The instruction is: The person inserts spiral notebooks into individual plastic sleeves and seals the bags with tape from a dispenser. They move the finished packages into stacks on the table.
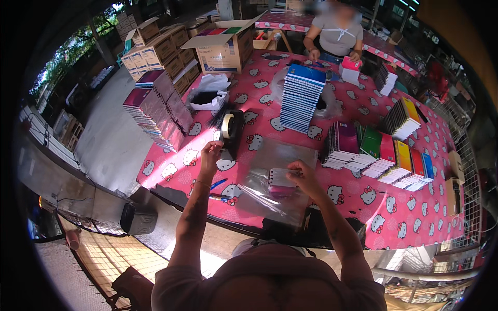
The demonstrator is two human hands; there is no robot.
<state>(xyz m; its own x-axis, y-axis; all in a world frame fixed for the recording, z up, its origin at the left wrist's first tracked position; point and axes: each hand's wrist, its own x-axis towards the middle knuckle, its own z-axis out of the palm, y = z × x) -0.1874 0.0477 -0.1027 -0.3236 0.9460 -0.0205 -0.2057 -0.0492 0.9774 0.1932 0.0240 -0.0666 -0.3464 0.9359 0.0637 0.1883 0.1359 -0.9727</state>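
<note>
My left hand (211, 151) is at the near left side of a black tape dispenser (232, 136) that carries a pale roll of tape (227, 126). Its fingers are pinched together; what they hold is too small to make out. Closer to me, a small spiral notebook (280, 178) with white pages and a purple lower part lies on clear plastic sheets (257, 189). My right hand (302, 175) has its fingers curled over the notebook's right edge. Blue pens (218, 183) lie left of the plastic, near the table's front edge.
A pink cat-patterned cloth (367, 196) covers the table. Notebook stacks stand at left (158, 111), a tall blue one (302, 98) at centre, and coloured rows (378, 150) at right. Behind are an open carton (220, 52) and a person (337, 36) handling small notebooks (350, 70).
</note>
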